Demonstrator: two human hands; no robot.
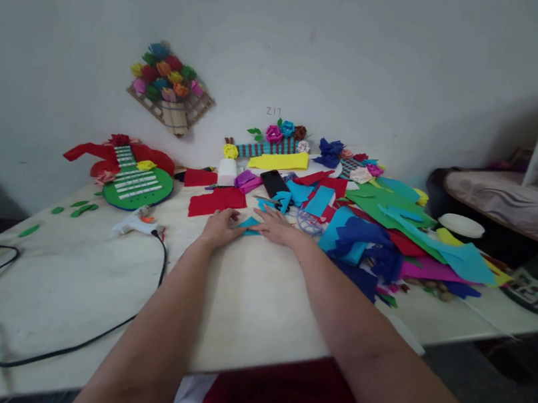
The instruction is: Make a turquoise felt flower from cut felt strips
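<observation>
A small light-blue piece of crepe paper [250,226] lies on the table between my two hands. My left hand [220,228] is curled at its left side, its fingertips closed on that edge. From the right, my right hand [276,225] grips the other side, fingers reaching forward over the paper. Just behind the hands are a red paper sheet [217,202] and scissors [269,201] partly covered by blue scraps. A dark phone [274,183] lies a little farther back.
Left of my hands are a white glue gun [137,223] with a black cord [76,342] and a green guitar-shaped craft [137,187]. Coloured paper sheets [390,203] pile up at the right. A yellow paper roll [279,161] and flower crafts [273,135] stand against the wall.
</observation>
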